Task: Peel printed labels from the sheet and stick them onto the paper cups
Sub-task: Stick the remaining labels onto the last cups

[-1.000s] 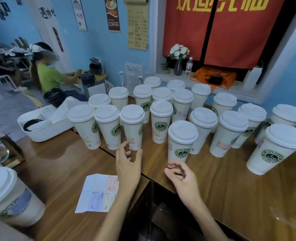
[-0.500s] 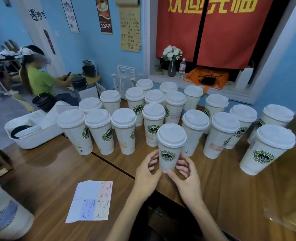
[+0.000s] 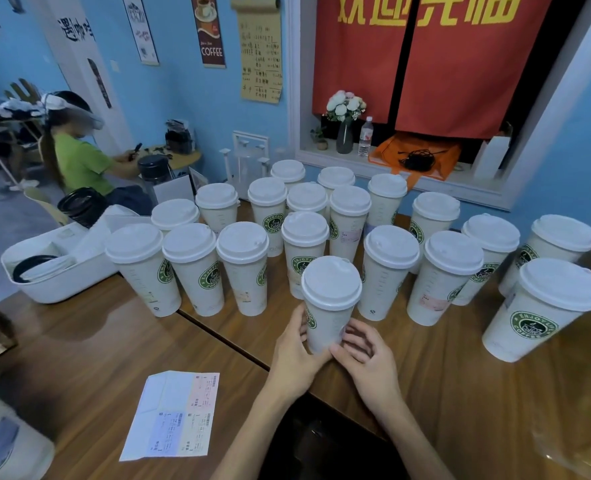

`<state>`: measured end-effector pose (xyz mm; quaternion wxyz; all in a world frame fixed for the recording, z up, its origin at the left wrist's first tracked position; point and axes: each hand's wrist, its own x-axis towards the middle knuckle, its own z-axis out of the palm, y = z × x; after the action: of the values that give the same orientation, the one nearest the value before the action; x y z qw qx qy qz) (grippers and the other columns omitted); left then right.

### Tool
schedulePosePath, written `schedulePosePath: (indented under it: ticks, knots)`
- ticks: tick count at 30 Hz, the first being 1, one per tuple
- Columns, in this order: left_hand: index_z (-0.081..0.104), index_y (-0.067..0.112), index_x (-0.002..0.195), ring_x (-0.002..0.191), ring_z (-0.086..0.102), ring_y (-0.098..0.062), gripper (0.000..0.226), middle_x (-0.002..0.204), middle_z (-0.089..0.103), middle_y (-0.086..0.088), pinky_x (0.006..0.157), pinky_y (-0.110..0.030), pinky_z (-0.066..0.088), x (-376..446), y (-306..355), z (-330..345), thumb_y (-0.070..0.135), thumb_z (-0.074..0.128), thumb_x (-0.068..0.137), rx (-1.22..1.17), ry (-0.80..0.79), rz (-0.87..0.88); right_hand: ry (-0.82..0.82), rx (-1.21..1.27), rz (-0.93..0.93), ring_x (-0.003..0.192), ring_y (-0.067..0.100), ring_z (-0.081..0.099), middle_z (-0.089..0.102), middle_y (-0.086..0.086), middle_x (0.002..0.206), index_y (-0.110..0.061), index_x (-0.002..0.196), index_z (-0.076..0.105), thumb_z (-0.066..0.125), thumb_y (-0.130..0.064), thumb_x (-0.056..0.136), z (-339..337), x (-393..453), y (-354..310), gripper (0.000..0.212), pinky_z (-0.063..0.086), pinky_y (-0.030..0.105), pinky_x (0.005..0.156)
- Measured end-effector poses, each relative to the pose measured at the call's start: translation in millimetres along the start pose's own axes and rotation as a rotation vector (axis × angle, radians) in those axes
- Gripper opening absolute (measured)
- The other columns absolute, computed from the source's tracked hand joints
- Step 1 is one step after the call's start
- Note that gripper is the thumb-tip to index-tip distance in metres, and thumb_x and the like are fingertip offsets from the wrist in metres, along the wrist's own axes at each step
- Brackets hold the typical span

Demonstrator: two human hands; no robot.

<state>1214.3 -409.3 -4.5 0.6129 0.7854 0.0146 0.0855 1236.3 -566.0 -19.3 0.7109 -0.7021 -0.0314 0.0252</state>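
Head view: lidded paper cups (image 3: 331,304) crowding wooden counter (image 3: 107,344), blue walls (image 3: 179,95).

Probably café, coffee poster (image 3: 210,29), lidded cups (image 3: 391,271)

Blue walls (image 3: 183,98) are hung with posters (image 3: 208,29) and a yellow menu sheet (image 3: 261,50). A white-framed window (image 3: 297,98) is covered by red curtains (image 3: 425,64); flowers in a vase (image 3: 344,126) are set on its sill.
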Motion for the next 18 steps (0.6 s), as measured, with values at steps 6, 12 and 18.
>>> schedulePosePath:
  ticks: [6, 12, 18]
  knots:
    - [0.045, 0.031, 0.148, 0.119, 0.063, -0.001, 0.082, 0.127, 0.069, 0.020, 0.100, -0.022, 0.050, 1.3, -4.2, 4.0, 0.032, 0.090, 0.080, 0.017, 0.068, 0.012, -0.050, -0.019, 0.034, 0.114, 0.012, 0.070, 0.072, -0.003, 0.125, -0.020, 0.133, 0.064, 0.089, -0.011, 0.078, -7.2, 6.3, 4.5, 0.061, 0.057, 0.035, 0.099]
    - [0.055, 0.031, 0.136, 0.104, 0.063, 0.001, 0.083, 0.118, 0.067, 0.012, 0.082, -0.011, 0.049, 3.9, -3.7, 12.3, 0.044, 0.094, 0.064, 0.099, 0.180, -0.012, -0.084, -0.030, 0.019, 0.119, 0.009, 0.067, 0.070, -0.007, 0.130, -0.023, 0.137, 0.061, 0.089, -0.011, 0.079, -10.5, 6.5, 2.2, 0.066, 0.057, 0.034, 0.101]
    - [0.049, 0.045, 0.125, 0.097, 0.053, 0.015, 0.086, 0.110, 0.052, 0.015, 0.078, -0.004, 0.045, 6.9, 5.0, 12.9, 0.044, 0.099, 0.055, 0.176, 0.274, -0.067, 0.154, 0.025, 0.021, 0.116, 0.010, 0.067, 0.068, -0.002, 0.128, -0.029, 0.121, 0.065, 0.086, -0.011, 0.081, -23.8, 6.2, -0.9, 0.049, 0.054, 0.032, 0.102]
